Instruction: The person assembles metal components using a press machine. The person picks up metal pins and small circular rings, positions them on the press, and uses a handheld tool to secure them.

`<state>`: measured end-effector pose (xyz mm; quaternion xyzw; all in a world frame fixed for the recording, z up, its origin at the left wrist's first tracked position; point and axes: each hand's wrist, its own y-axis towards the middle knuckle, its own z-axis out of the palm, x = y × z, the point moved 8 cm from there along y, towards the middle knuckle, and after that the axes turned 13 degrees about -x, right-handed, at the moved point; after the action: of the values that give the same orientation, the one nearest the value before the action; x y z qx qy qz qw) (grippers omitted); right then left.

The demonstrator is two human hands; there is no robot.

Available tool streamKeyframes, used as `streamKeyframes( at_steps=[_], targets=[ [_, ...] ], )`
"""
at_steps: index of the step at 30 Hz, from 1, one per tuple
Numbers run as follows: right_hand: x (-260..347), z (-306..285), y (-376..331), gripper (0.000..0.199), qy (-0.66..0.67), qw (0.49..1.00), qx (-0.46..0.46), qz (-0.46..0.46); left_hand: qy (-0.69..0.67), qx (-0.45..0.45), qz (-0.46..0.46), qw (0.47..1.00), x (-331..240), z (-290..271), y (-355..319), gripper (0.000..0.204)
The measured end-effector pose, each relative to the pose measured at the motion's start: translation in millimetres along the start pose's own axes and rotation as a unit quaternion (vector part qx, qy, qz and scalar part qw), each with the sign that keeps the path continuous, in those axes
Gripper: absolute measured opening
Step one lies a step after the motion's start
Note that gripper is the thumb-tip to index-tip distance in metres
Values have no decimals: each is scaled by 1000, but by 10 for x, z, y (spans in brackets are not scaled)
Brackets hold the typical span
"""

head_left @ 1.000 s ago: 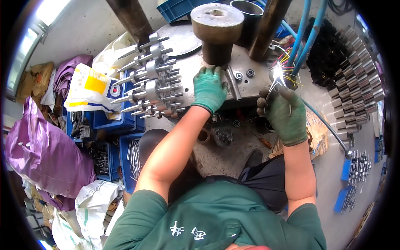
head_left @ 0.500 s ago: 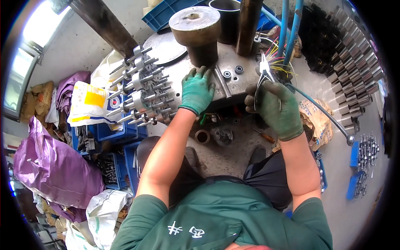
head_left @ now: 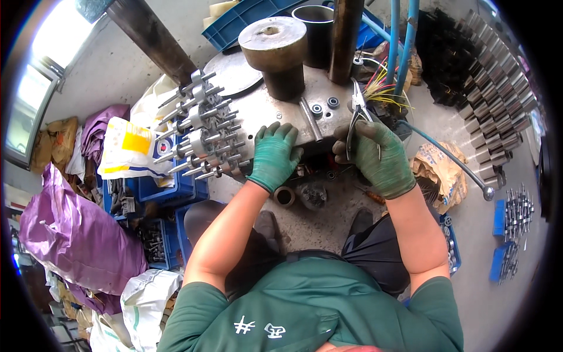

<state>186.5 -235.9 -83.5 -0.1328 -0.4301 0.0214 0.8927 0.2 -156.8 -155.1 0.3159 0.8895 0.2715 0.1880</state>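
Observation:
My left hand (head_left: 274, 157), in a green knitted glove, lies palm down at the front edge of the steel bench top (head_left: 268, 120), fingers stretched and holding nothing. In my gloved right hand (head_left: 381, 159) is a pair of pliers (head_left: 359, 107), its handles against the palm and fingers and its slim jaws pointing away from me. Between the hands a metal rod (head_left: 311, 120) lies on the bench. Two small ring-shaped bearings (head_left: 316, 109) are beside it, left of the pliers. Left of my left hand, shafts with round metal rotors (head_left: 205, 126) are stacked.
A heavy flanged steel cylinder (head_left: 275, 50) stands behind my left hand, with a dark post (head_left: 346, 44) to its right. Blue hoses (head_left: 394, 41) and loose coloured wires (head_left: 382, 88) are beyond the pliers. A ball-ended lever (head_left: 454, 151) sticks out at right. Blue crates (head_left: 167, 190) stand at left.
My left hand has drawn back toward me, from near the flanged cylinder to the bench's front edge. My right hand, still holding the pliers, has shifted slightly left and nearer.

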Motion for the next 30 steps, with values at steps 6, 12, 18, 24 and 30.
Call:
streamKeyframes(
  at_steps=[6, 12, 18, 24, 30],
  targets=[
    [-79, 123, 48, 45, -43, 999, -18, -6, -70, -100, 28, 992, 21, -44, -124, 35],
    [-150, 104, 110, 45, -43, 999, -24, 4, -112, -159, 57, 979, 0, -60, -143, 31],
    [-150, 49, 111, 37, -47, 999, -14, 24, -446, -138, -238, 852, 136, -146, -111, 14],
    [-165, 214, -10, 51, -174, 983, 39, 32, -574, -37, -429, 697, 186, -320, -135, 25],
    [-79, 430, -101, 76, -605, 702, 34, -374, -561, -33, -445, 697, 262, -360, -140, 28]
  ],
)
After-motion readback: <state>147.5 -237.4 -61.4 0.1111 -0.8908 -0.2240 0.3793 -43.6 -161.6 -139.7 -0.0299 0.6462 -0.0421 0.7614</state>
